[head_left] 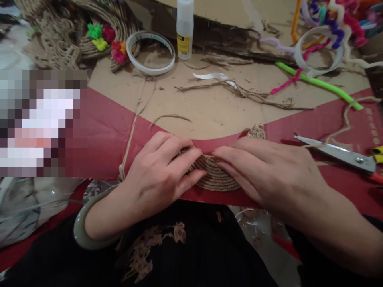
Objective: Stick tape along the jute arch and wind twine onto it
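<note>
A curved piece of coiled twine [217, 177], its brown strands laid side by side in arcs, lies on the red part of the cardboard [101, 131] close in front of me. My left hand [167, 167] grips its left part, thumb and fingers closed round the edge. From the other side my right hand [263, 167] presses on the piece with its fingers held together. One end of the coiled twine pokes out above the right hand. The fingers cover much of the middle and both sides of the piece.
Scissors [338, 153] lie at the right, partly open. Behind are a glue bottle [184, 30], a tape roll [130, 54], another tape roll [299, 52], a green pipe cleaner [329, 88] and loose twine strands [251, 93]. Coiled twine work with coloured flowers [108, 34] sits back left.
</note>
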`<state>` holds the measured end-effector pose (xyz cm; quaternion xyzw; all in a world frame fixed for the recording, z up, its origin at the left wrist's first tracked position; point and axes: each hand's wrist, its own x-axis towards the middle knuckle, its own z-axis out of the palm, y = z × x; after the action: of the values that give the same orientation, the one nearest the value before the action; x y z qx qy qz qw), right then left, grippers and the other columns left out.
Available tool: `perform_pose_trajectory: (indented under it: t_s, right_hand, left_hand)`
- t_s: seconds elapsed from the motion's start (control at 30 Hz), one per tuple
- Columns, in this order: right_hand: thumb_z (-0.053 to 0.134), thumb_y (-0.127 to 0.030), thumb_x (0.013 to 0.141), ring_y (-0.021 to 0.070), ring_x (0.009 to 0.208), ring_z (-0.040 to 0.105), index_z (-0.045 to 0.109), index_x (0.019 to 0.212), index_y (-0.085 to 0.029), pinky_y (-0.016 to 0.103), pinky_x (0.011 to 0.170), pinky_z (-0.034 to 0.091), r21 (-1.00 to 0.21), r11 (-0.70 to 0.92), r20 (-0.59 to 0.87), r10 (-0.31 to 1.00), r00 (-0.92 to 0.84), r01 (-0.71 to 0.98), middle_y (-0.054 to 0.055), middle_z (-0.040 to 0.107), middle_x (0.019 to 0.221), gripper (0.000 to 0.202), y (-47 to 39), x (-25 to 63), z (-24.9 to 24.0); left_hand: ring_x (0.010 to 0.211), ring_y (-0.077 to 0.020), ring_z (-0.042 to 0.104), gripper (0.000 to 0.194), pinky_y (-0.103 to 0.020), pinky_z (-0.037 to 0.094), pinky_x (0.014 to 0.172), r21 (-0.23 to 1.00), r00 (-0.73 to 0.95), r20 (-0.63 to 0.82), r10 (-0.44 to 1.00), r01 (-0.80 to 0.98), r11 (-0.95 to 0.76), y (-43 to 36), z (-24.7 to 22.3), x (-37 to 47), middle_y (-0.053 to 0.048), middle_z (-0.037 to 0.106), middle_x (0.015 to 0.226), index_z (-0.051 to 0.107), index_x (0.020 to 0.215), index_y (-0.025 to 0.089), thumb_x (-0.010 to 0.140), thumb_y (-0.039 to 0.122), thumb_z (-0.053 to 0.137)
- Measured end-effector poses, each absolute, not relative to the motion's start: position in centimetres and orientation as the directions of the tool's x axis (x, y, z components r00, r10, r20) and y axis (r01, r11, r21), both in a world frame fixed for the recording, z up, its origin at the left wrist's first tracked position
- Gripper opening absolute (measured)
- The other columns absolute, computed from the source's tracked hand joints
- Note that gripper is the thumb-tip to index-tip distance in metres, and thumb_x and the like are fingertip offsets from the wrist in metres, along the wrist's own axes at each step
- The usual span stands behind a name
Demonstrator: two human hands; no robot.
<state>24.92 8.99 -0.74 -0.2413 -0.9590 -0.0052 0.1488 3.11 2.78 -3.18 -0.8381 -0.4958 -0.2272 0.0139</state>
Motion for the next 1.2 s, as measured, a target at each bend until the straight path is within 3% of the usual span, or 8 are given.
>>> perform_pose_trajectory:
  t_s: [0.33,0.5,0.9,1.2]
  right_hand:
    - [0.047,-0.014,0.096,0.0124,0.058,0.057,0.072,0.096,-0.019,0.026,0.047,0.024,-0.092,0.902,0.194,0.432,-0.881,0.422,0.003,0.069,0.077,0.025,9.6,25.3,-0.5]
    - [0.046,-0.012,0.095,0.0130,0.059,0.053,0.070,0.094,-0.021,0.028,0.049,0.019,-0.061,0.915,0.156,0.404,-0.901,0.399,0.002,0.064,0.073,0.025,10.0,25.1,-0.4]
    - [0.048,-0.013,0.094,0.0113,0.061,0.047,0.067,0.094,-0.019,0.028,0.058,0.022,-0.147,0.955,-0.097,0.246,-0.965,0.258,0.002,0.062,0.076,0.020,12.3,24.5,0.9]
    - [0.050,-0.012,0.094,0.0145,0.074,0.052,0.071,0.101,-0.021,0.027,0.059,0.023,-0.238,0.948,-0.009,0.216,-0.976,0.212,0.005,0.064,0.084,0.024,13.0,25.3,0.0]
  left_hand:
    - [0.091,-0.0228,0.064,0.016,-0.040,0.056,0.084,0.191,0.410,0.386,0.827,0.841,-0.506,2.9,-3.1,3.1,-0.009,0.071,0.103,0.068,0.105,0.019,0.094,0.029,0.062]
    - [0.088,-0.0219,0.062,0.016,-0.038,0.056,0.082,0.179,0.418,0.423,0.804,0.831,-0.527,3.1,-3.2,3.2,-0.010,0.071,0.099,0.069,0.100,0.015,0.093,0.027,0.063]
    - [0.086,-0.0206,0.064,0.015,-0.038,0.056,0.080,0.183,0.398,0.458,0.795,0.832,-0.523,3.1,-3.6,3.2,-0.008,0.072,0.099,0.069,0.100,0.018,0.093,0.029,0.064]
    - [0.085,-0.0213,0.065,0.017,-0.039,0.056,0.079,0.198,0.387,0.509,0.769,0.817,-0.542,3.1,-4.0,3.1,-0.007,0.071,0.097,0.068,0.103,0.020,0.091,0.032,0.067]
